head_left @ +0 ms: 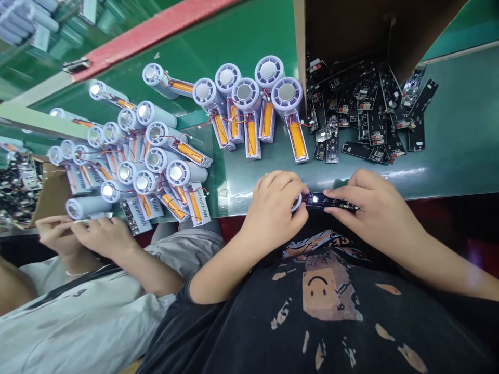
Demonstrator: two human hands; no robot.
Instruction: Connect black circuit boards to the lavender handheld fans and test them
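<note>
Just over the front edge of the bench, my left hand (271, 208) is closed around a lavender handheld fan (297, 203), mostly covered by the fingers. My right hand (374, 205) pinches a narrow black circuit board (331, 201) between thumb and fingers. A white light glows on the board near its left end, which lies against the fan held in my left hand. Whether a plug joins the two is too small to tell. Beyond my left hand stand several lavender fans (245, 93) with orange batteries in their open handles and thin red wires.
Loose black circuit boards (374, 119) spill from a tipped cardboard box (351, 31) on the green bench (460, 135). At left, a co-worker's hands (89, 234) work beside many more fans (156, 132). A red rail (156, 34) crosses the upper left.
</note>
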